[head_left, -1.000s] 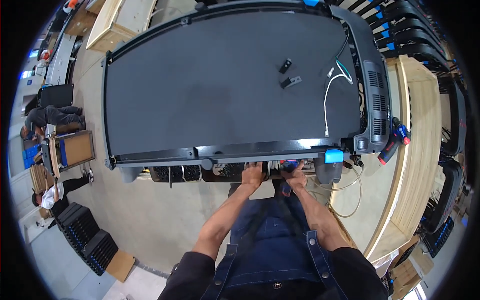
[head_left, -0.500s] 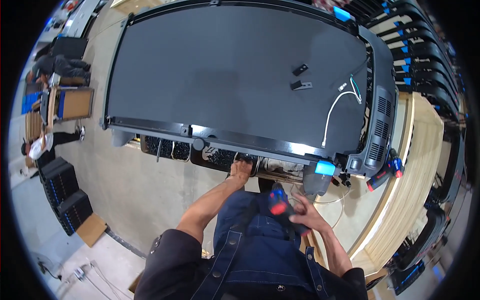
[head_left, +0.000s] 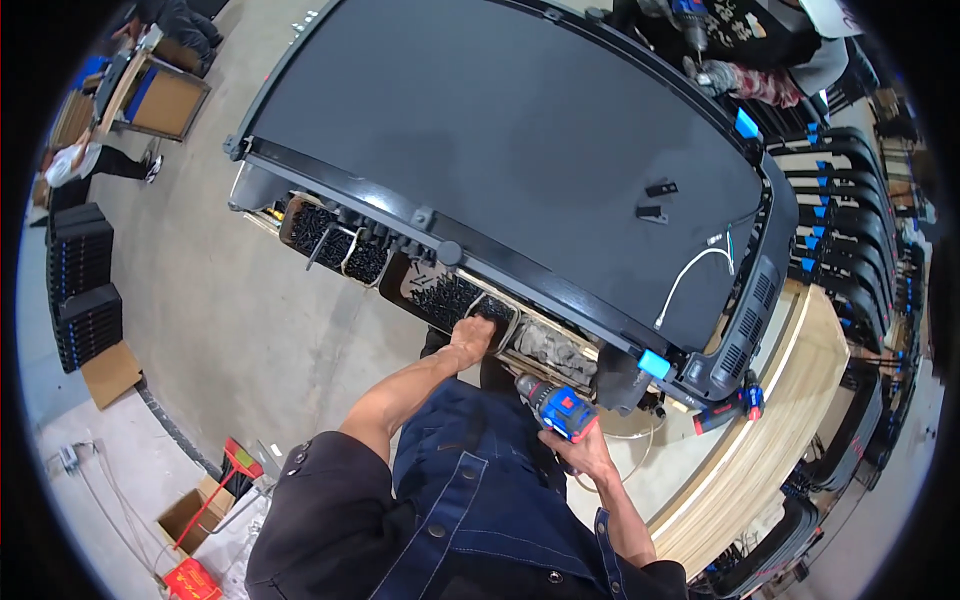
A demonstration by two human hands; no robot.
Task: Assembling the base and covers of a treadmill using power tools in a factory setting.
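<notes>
No wording is coming through legibly, just marks. White chars are running across the co-worker's dark top [head_left: 738, 22] at upper R, too small & blurry to make out. A white sheet [head_left: 828, 14] next to it is showing a bit of reddish print, cut off by the view's edge. The blue drill [head_left: 562, 408] in the R hand [head_left: 588, 452] is carrying a small red mark on its panel, unreadable. A red pkg [head_left: 190, 580] at lower L is showing pale print, also too blurry.
</notes>
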